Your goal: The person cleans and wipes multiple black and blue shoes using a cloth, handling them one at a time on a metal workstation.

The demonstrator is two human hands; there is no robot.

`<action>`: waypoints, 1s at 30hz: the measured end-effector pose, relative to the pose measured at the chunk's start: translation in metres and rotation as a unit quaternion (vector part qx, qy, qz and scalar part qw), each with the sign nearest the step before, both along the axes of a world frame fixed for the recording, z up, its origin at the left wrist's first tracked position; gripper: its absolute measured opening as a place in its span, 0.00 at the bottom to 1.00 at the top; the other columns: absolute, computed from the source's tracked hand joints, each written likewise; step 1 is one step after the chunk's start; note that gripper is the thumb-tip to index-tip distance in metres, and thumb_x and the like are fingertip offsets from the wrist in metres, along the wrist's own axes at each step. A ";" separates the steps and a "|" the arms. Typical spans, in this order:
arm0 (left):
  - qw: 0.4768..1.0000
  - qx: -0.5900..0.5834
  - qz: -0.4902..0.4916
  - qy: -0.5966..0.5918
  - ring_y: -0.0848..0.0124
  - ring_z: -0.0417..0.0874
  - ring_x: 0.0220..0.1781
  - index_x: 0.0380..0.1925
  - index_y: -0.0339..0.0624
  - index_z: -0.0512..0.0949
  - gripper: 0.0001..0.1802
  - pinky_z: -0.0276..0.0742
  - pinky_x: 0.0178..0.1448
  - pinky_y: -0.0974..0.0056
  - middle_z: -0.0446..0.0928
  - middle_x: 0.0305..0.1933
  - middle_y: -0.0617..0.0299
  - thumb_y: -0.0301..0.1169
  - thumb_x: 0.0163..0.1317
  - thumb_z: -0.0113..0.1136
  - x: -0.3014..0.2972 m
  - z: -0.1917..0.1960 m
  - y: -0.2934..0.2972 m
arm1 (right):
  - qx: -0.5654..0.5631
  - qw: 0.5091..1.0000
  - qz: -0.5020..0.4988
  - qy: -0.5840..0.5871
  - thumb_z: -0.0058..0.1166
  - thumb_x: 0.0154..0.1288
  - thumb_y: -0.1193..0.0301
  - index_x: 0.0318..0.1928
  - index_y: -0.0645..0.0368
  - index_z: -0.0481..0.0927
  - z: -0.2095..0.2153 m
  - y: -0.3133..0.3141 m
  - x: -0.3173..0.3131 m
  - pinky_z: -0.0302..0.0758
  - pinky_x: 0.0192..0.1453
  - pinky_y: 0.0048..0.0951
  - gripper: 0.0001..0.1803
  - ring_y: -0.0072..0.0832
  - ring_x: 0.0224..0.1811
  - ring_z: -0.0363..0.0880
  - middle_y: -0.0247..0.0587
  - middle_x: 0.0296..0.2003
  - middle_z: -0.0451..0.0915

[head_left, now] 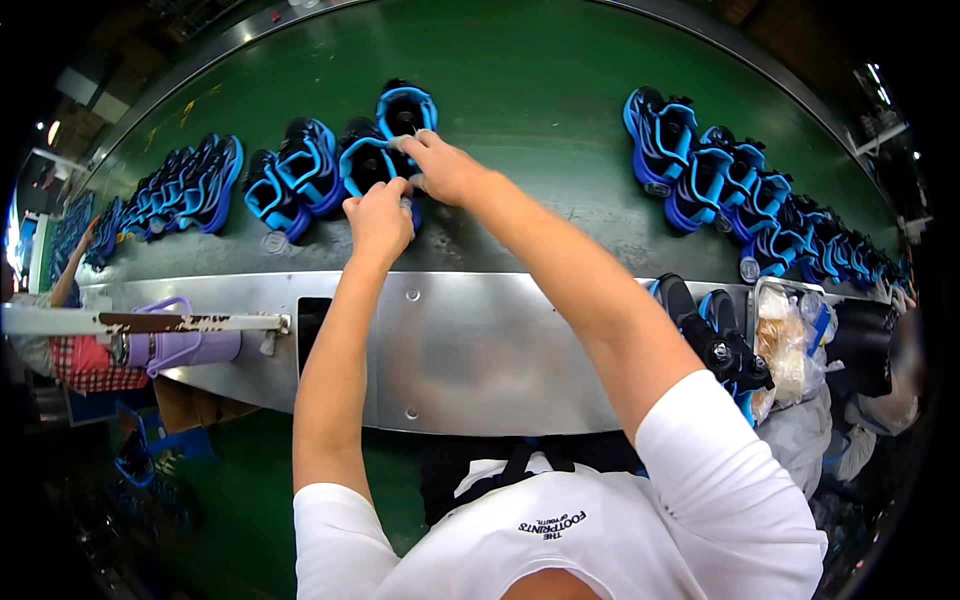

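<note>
Both my arms reach over the green conveyor belt (520, 100) to a black and blue shoe (364, 160) with a bright blue collar lining. My left hand (380, 222) is closed at the shoe's near side, its fingertips pinched on the rim by the heel. Just beyond it, my right hand (450, 170) is closed too, fingertips at the shoe's right edge. A second blue-lined shoe (406, 108) stands right behind, close to my right fingertips. Two more shoes, one of them upright (309, 165), sit to the left. My fingers partly hide what they grip.
Rows of similar shoes line the belt at left (205, 185) and right (700, 185). In front runs a metal ledge (490, 350), with dark shoes (715, 330) and a basket of plastic bags (790, 345) at its right. A purple container (190, 347) and a rusty white bar (200, 323) are left.
</note>
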State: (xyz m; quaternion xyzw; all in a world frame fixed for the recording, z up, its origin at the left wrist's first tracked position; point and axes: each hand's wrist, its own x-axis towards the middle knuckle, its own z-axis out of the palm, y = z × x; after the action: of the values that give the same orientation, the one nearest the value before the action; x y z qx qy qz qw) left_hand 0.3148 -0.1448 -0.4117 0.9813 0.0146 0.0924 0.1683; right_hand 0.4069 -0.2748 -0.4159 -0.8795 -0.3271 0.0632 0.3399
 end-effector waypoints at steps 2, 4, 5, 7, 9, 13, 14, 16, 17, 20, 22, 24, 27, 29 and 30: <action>0.998 -0.040 -0.031 0.031 0.52 0.79 0.44 0.39 0.44 0.80 0.11 0.72 0.47 0.51 0.79 0.38 0.51 0.25 0.55 0.55 -0.023 0.022 0.007 | 0.067 0.998 -0.002 -0.010 0.57 0.61 0.74 0.60 0.45 0.73 -0.002 -0.007 -0.015 0.74 0.58 0.40 0.26 0.47 0.54 0.76 0.45 0.52 0.75; 0.983 -0.134 -0.106 0.066 0.50 0.80 0.43 0.36 0.39 0.79 0.10 0.74 0.48 0.55 0.79 0.37 0.49 0.22 0.54 0.53 -0.058 0.047 0.004 | 0.080 0.995 0.059 0.026 0.56 0.61 0.75 0.55 0.49 0.78 0.032 -0.042 -0.048 0.75 0.54 0.38 0.20 0.45 0.51 0.77 0.44 0.46 0.78; 0.969 -0.182 -0.150 0.072 0.51 0.80 0.42 0.36 0.38 0.79 0.11 0.74 0.48 0.55 0.79 0.36 0.49 0.20 0.52 0.52 -0.078 0.057 -0.008 | 0.104 0.989 0.094 0.038 0.56 0.60 0.74 0.52 0.50 0.79 0.042 -0.074 -0.067 0.74 0.51 0.39 0.18 0.46 0.47 0.76 0.45 0.41 0.77; 0.961 -0.156 -0.215 0.075 0.51 0.77 0.41 0.35 0.40 0.78 0.14 0.70 0.48 0.52 0.77 0.33 0.51 0.17 0.47 0.52 -0.131 0.070 -0.033 | 0.092 0.984 0.131 0.080 0.56 0.59 0.75 0.50 0.51 0.79 0.068 -0.135 -0.117 0.73 0.49 0.41 0.17 0.47 0.43 0.76 0.47 0.36 0.76; 0.959 -0.160 -0.223 0.074 0.54 0.75 0.38 0.35 0.44 0.79 0.17 0.66 0.49 0.55 0.73 0.32 0.55 0.17 0.43 0.52 -0.188 0.073 -0.054 | 0.044 0.980 0.132 0.141 0.54 0.57 0.78 0.50 0.52 0.78 0.086 -0.173 -0.183 0.73 0.49 0.42 0.19 0.48 0.43 0.76 0.47 0.38 0.74; 0.946 -0.153 -0.273 0.089 0.59 0.74 0.39 0.37 0.42 0.79 0.14 0.66 0.51 0.58 0.70 0.32 0.57 0.18 0.50 0.54 -0.254 0.053 -0.090 | -0.031 0.979 0.071 0.187 0.54 0.52 0.84 0.47 0.54 0.75 0.082 -0.212 -0.279 0.76 0.45 0.43 0.20 0.50 0.44 0.76 0.46 0.44 0.72; 0.949 -0.160 -0.252 0.101 0.56 0.75 0.40 0.39 0.42 0.80 0.18 0.69 0.52 0.56 0.75 0.36 0.57 0.18 0.45 0.60 -0.258 0.057 -0.094 | -0.031 0.979 0.053 0.196 0.58 0.55 0.80 0.46 0.54 0.76 0.083 -0.216 -0.290 0.77 0.45 0.41 0.17 0.48 0.44 0.77 0.45 0.47 0.73; 0.940 -0.276 -0.195 0.051 0.55 0.76 0.45 0.39 0.41 0.80 0.17 0.71 0.53 0.55 0.77 0.40 0.56 0.19 0.46 0.63 -0.259 0.068 -0.096 | -0.015 0.983 0.059 0.173 0.63 0.54 0.76 0.49 0.53 0.79 0.102 -0.222 -0.296 0.78 0.45 0.39 0.19 0.45 0.43 0.78 0.45 0.48 0.74; 0.946 -0.271 -0.174 0.019 0.54 0.76 0.48 0.39 0.39 0.80 0.16 0.72 0.53 0.55 0.79 0.43 0.56 0.21 0.47 0.66 -0.259 0.073 -0.092 | 0.003 0.994 0.043 0.097 0.65 0.53 0.76 0.51 0.52 0.80 0.113 -0.226 -0.291 0.79 0.45 0.38 0.22 0.43 0.42 0.79 0.45 0.49 0.74; 0.973 -0.194 -0.072 -0.104 0.56 0.75 0.49 0.50 0.41 0.78 0.27 0.72 0.54 0.57 0.76 0.51 0.55 0.26 0.47 0.71 -0.240 0.092 -0.094 | -0.017 0.992 -0.079 -0.096 0.68 0.46 0.76 0.59 0.50 0.77 0.138 -0.213 -0.261 0.78 0.50 0.37 0.35 0.40 0.48 0.77 0.42 0.50 0.77; 0.982 -0.130 -0.136 -0.026 0.54 0.75 0.52 0.55 0.45 0.76 0.31 0.72 0.56 0.56 0.75 0.54 0.54 0.27 0.47 0.72 -0.222 0.085 -0.091 | -0.083 0.981 -0.059 -0.163 0.68 0.44 0.78 0.61 0.50 0.75 0.119 -0.207 -0.245 0.76 0.54 0.36 0.38 0.41 0.51 0.75 0.42 0.49 0.78; 0.964 -0.169 -0.203 -0.017 0.53 0.79 0.47 0.49 0.44 0.78 0.25 0.76 0.51 0.56 0.76 0.52 0.54 0.19 0.47 0.65 -0.203 0.061 -0.092 | -0.096 0.992 -0.033 -0.075 0.67 0.43 0.81 0.61 0.51 0.73 0.085 -0.209 -0.240 0.75 0.56 0.34 0.39 0.42 0.52 0.75 0.42 0.52 0.77; 0.968 -0.167 -0.188 -0.022 0.54 0.81 0.41 0.46 0.41 0.78 0.23 0.78 0.45 0.58 0.77 0.48 0.54 0.17 0.46 0.62 -0.196 0.058 -0.102 | 0.006 0.996 -0.062 -0.058 0.60 0.45 0.85 0.54 0.56 0.78 0.074 -0.206 -0.232 0.77 0.50 0.35 0.30 0.44 0.45 0.79 0.46 0.45 0.80; 0.971 -0.160 -0.179 -0.007 0.55 0.81 0.38 0.45 0.41 0.78 0.21 0.78 0.43 0.58 0.76 0.44 0.55 0.17 0.47 0.62 -0.199 0.056 -0.108 | 0.080 0.991 -0.100 -0.037 0.55 0.48 0.85 0.50 0.60 0.80 0.059 -0.207 -0.230 0.78 0.45 0.35 0.24 0.45 0.36 0.81 0.48 0.36 0.81; 0.971 -0.160 -0.179 -0.007 0.55 0.81 0.38 0.45 0.41 0.78 0.21 0.78 0.43 0.58 0.76 0.44 0.55 0.17 0.47 0.62 -0.200 0.056 -0.111 | 0.080 0.991 -0.100 -0.037 0.55 0.48 0.85 0.50 0.60 0.80 0.064 -0.204 -0.230 0.78 0.45 0.35 0.24 0.45 0.36 0.81 0.48 0.36 0.81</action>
State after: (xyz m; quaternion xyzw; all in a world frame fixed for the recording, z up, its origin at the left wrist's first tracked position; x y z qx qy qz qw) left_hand 0.1147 -0.2558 -0.3553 0.9276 -0.1480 0.0643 0.3368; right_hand 0.1770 -0.4786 -0.3514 -0.8794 -0.2536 -0.0298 0.4018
